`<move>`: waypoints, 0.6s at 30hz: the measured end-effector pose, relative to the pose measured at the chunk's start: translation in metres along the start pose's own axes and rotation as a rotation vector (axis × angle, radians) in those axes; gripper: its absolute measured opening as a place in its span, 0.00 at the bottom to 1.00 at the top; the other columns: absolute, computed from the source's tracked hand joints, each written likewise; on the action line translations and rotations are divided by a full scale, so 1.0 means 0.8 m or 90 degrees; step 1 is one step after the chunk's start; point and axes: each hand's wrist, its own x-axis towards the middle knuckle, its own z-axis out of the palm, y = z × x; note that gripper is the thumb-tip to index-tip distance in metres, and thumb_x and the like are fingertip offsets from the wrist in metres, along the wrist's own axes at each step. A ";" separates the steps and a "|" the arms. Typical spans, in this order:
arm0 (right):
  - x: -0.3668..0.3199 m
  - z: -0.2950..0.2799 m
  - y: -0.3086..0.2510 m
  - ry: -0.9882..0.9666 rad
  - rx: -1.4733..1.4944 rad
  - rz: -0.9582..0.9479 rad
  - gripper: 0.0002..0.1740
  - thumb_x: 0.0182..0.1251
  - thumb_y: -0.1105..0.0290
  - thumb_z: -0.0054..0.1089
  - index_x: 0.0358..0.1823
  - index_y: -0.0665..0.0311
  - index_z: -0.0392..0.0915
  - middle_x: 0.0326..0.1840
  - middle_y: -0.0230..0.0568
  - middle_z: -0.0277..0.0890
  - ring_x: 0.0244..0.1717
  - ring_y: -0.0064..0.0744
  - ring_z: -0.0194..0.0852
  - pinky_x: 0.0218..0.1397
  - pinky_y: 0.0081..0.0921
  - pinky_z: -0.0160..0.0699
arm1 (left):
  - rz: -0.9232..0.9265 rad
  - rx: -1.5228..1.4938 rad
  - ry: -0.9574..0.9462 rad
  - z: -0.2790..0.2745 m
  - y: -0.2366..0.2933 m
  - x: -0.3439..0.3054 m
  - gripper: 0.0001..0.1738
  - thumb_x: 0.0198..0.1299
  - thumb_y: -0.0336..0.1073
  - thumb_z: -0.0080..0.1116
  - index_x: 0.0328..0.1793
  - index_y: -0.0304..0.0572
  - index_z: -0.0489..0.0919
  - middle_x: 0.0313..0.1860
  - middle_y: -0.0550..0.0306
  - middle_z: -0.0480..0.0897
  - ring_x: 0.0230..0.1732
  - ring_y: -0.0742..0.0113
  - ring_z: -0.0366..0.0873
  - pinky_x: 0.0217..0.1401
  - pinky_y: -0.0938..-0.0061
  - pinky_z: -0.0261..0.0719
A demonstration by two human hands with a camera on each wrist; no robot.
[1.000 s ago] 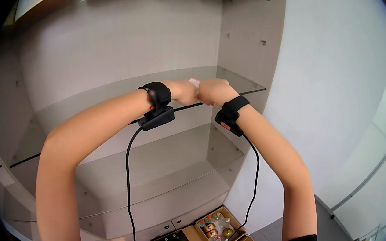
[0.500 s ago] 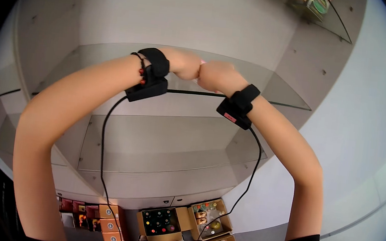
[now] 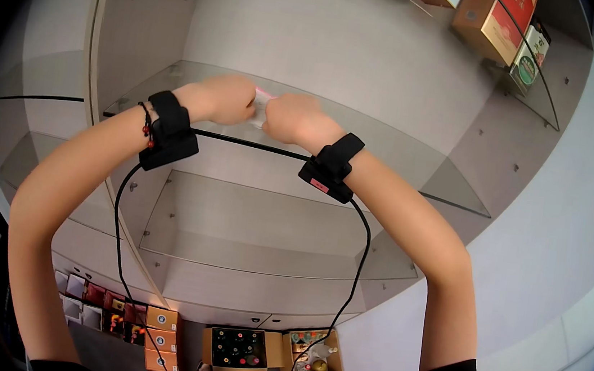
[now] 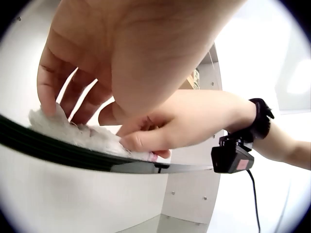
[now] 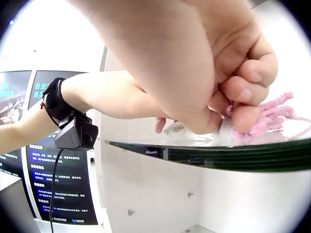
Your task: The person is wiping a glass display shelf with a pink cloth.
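Observation:
A white cloth (image 3: 261,106) with pink strands lies on the glass shelf (image 3: 380,147) between my hands. My left hand (image 3: 225,98) has its fingers bent down onto the cloth's left part, and in the left wrist view the white cloth (image 4: 82,138) bunches under those fingertips along the shelf's front edge. Close beside it, my right hand (image 3: 295,119) pinches the other end between thumb and curled fingers. Pink strands (image 5: 274,116) stick out past the fingers in the right wrist view. Both hands are low over the glass.
Boxes (image 3: 499,22) stand on the upper shelf at right. Another glass shelf (image 3: 268,255) lies below. On the floor are a carton of dark bottles (image 3: 240,350), a carton of mixed bottles (image 3: 315,361) and stacked orange boxes (image 3: 161,341). Cables hang from both wrist cameras.
Both hands have slid left along the glass shelf with the cloth, from near its right end. More of the cloth shows between them now. The head view has turned as well.

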 end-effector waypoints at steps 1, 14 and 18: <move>0.000 0.003 0.002 0.019 0.011 -0.008 0.11 0.42 0.66 0.41 0.15 0.67 0.67 0.15 0.42 0.66 0.17 0.37 0.63 0.19 0.30 0.61 | 0.006 -0.001 0.001 0.005 0.003 -0.002 0.13 0.38 0.35 0.41 0.13 0.30 0.68 0.15 0.42 0.69 0.19 0.50 0.65 0.23 0.65 0.63; -0.096 0.027 0.080 0.025 0.089 0.024 0.08 0.41 0.68 0.43 0.13 0.63 0.68 0.14 0.39 0.66 0.18 0.35 0.65 0.20 0.26 0.64 | 0.049 -0.024 0.000 0.008 0.132 0.033 0.13 0.40 0.34 0.42 0.12 0.30 0.67 0.12 0.43 0.67 0.17 0.50 0.65 0.22 0.65 0.64; -0.141 0.052 0.120 0.174 0.112 0.002 0.11 0.40 0.68 0.45 0.10 0.68 0.65 0.09 0.45 0.62 0.13 0.41 0.60 0.16 0.30 0.59 | 0.135 -0.003 0.024 0.032 0.175 0.063 0.12 0.40 0.34 0.42 0.13 0.31 0.68 0.13 0.43 0.68 0.18 0.51 0.66 0.22 0.65 0.65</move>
